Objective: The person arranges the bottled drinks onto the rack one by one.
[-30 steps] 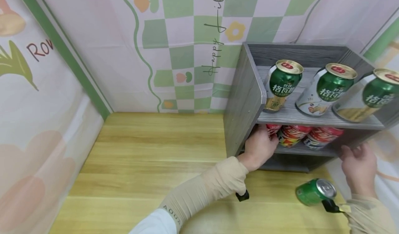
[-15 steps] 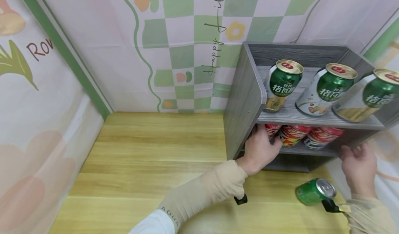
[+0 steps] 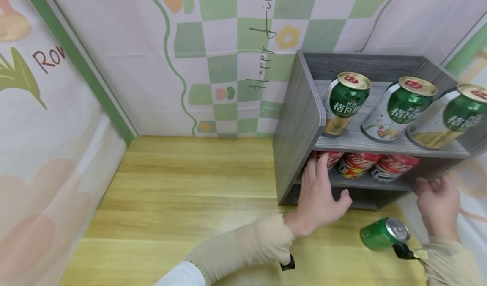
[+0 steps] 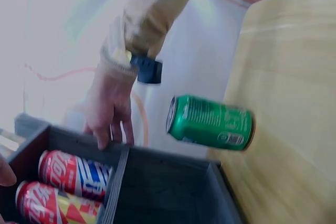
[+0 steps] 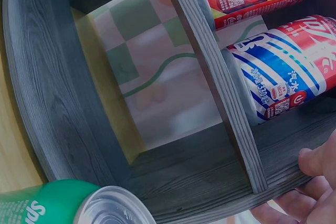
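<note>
My left hand (image 3: 317, 199) is at the lower left front of the grey wooden shelf (image 3: 294, 138), fingers straight and thumb spread away. Its fingertips reach the middle tier beside the leftmost red cola can (image 3: 335, 158), which they partly hide; whether they touch it I cannot tell. To that can's right stand two more cola cans, one red and yellow (image 3: 357, 165), one red and blue (image 3: 393, 167). My right hand (image 3: 439, 207) grips the shelf's right side panel, thumb inside and fingers outside in the right wrist view (image 5: 315, 192).
Three green and white kvass cans (image 3: 403, 108) stand on the top tier. On the wooden table (image 3: 182, 201), a green Sprite can (image 3: 376, 235) stands before the shelf, near my right wrist. Patterned cloth (image 3: 220, 66) hangs behind.
My left hand has drawn back from the leftmost cola can toward the front; its curled fingers and thumb have straightened and spread. The right hand has stayed on the shelf's side.
</note>
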`<state>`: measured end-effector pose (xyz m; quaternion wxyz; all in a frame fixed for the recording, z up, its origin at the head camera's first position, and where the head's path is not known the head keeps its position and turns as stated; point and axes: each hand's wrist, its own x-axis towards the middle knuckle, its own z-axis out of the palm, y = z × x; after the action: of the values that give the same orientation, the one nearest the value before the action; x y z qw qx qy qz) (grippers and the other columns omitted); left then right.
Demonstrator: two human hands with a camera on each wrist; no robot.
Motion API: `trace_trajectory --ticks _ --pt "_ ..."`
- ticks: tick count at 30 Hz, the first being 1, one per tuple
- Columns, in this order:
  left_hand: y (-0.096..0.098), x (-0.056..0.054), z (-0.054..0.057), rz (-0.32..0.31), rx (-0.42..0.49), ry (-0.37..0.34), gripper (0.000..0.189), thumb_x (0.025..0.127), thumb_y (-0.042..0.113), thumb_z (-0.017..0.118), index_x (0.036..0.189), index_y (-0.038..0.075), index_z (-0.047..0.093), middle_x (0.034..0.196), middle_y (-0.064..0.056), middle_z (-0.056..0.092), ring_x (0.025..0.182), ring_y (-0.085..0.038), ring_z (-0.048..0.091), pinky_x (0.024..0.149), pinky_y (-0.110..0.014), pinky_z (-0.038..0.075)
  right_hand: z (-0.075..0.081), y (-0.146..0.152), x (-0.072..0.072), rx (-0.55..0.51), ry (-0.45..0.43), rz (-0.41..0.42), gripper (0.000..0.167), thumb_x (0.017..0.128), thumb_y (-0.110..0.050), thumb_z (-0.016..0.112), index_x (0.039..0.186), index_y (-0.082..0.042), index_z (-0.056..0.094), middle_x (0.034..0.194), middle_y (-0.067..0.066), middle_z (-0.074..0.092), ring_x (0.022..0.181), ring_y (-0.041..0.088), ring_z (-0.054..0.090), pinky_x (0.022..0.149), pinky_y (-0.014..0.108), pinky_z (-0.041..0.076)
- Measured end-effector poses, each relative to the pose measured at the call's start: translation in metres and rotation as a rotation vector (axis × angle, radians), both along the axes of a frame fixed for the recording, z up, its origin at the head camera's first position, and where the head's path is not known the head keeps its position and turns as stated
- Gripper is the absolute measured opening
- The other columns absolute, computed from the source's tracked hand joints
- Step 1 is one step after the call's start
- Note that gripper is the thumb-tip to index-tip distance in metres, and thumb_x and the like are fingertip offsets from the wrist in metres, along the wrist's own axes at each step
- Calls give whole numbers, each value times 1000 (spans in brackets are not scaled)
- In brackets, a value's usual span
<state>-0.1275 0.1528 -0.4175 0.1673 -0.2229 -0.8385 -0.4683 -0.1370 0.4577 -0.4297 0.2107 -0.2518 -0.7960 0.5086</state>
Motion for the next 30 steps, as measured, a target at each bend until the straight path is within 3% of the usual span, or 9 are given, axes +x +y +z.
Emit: trace_trajectory --ticks 5,10,16,18,21,25,30 --pt "-13 17 -2 -121 42 10 100 84 19 75 162 17 12 160 -18 24 144 -29 35 112 -44 39 1 2 -2 5 2 -8 45 100 -6 55 142 -24 55 99 -28 57 79 -17 54 66 2 46" --pt "-29 24 3 -178 134 77 91 82 12 74 158 11 23 156 -16 29 133 -22 47 103 -33 46 2 2 -3 2 9 -12 46 100 -5 55 141 -25 56 103 -27 57 84 -15 54 68 2 45" --pt "-49 4 18 -219 328 277 78 79 -3 68 149 -1 33 146 -20 36 119 -22 57 92 -21 50 4 1 -3 -9 16 -16 46 100 -5 55 142 -24 55 97 -28 56 83 -14 54 67 2 46" --pt "-56 -6 22 -207 377 331 74 79 -5 67 146 -3 35 142 -20 38 116 -23 58 90 -22 51 4 1 -3 1 7 -15 46 100 -6 55 143 -23 54 99 -27 57 84 -15 54 67 2 45" --pt "-64 -23 24 -160 419 386 71 79 -2 66 143 -5 36 143 -21 39 124 -28 52 94 -30 49 4 0 -3 12 -2 -11 48 101 -7 55 145 -23 53 104 -27 57 89 -14 55 69 1 45" --pt "-71 -42 16 -162 439 342 81 82 6 69 152 -3 29 158 -23 25 145 -35 30 112 -47 38 2 0 -2 14 1 0 47 100 -7 55 145 -22 54 104 -27 57 90 -14 55 69 2 45" --pt "-73 -57 -6 -256 355 140 104 86 16 74 163 8 5 169 -13 -4 156 -31 5 119 -57 23 0 0 1 17 -2 8 46 101 -7 55 143 -24 54 104 -27 56 90 -15 54 70 1 45"
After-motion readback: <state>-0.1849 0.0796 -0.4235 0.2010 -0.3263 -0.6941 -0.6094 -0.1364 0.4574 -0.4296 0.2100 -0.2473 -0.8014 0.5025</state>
